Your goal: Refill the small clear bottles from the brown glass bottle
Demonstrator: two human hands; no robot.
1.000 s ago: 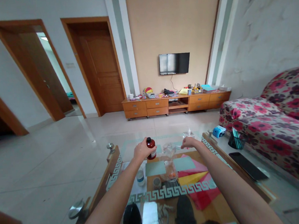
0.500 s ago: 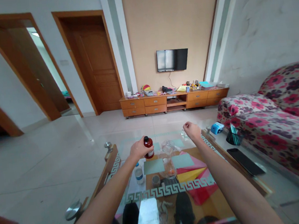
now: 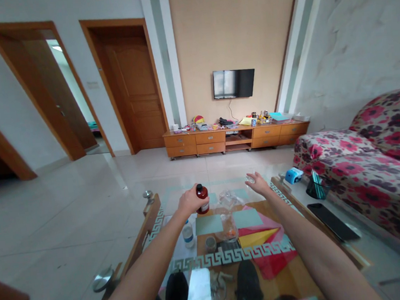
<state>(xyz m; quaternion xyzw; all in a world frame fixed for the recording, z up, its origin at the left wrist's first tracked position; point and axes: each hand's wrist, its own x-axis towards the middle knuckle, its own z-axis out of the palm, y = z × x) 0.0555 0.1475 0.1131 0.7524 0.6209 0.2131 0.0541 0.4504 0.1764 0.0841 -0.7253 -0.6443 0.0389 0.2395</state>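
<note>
Keeps the brown bottle [image 3: 202, 198] clasped in the left hand [image 3: 190, 202]; uncurls the right hand [image 3: 257, 183] from a fist, fingers loosely spread, seemingly leaving bottle handling one-handed

Mid-frame, the left hand [image 3: 189, 202] partly hides the brown bottle [image 3: 202, 195]. Something clear [image 3: 250, 178], perhaps glass, blurs at the right hand [image 3: 258, 184].

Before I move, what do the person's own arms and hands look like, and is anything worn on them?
The left hand and right hand are ungloved, and the visible forearms are sleeveless. I see no watch, bracelet or cable; rings are too small to judge.
</note>
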